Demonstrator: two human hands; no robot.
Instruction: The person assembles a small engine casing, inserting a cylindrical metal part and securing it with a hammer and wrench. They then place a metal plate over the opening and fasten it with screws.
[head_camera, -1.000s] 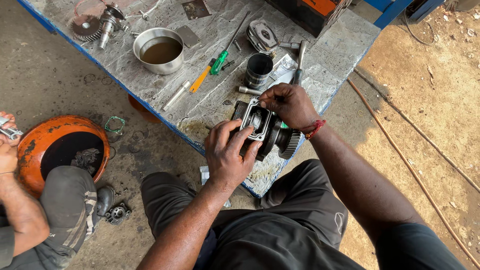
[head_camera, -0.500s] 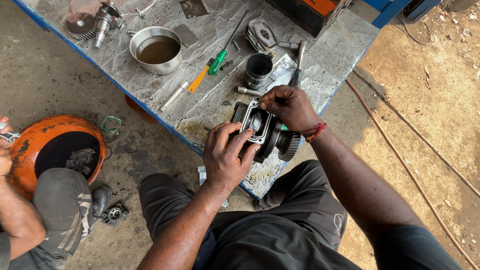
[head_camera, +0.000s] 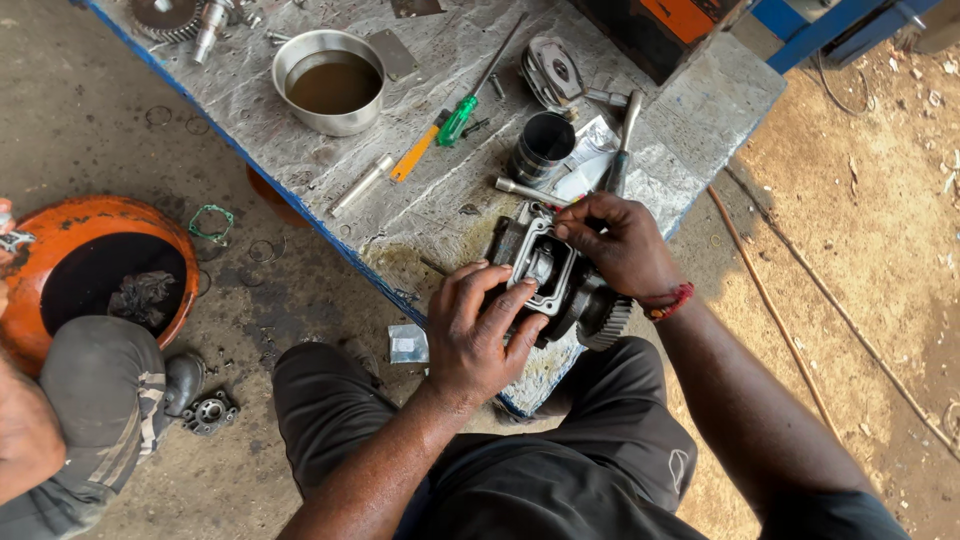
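Observation:
A dark finned engine cylinder block rests on the near edge of a grey stone slab. A thin grey gasket lies on its open face. My left hand presses its fingers on the near left side of the block and gasket. From the far side my right hand, a red thread at its wrist, has fingertips pinching the gasket's upper corner. Both hands hide part of the block.
On the slab lie a metal bowl of brown liquid, a green-handled screwdriver, an orange-handled tool, a black cylinder sleeve, a ratchet handle and gears. Another person's leg and an orange basin are at left.
Both hands have stayed on the cylinder block; fingers shifted slightly on the gasket. The other person at left has moved a little.

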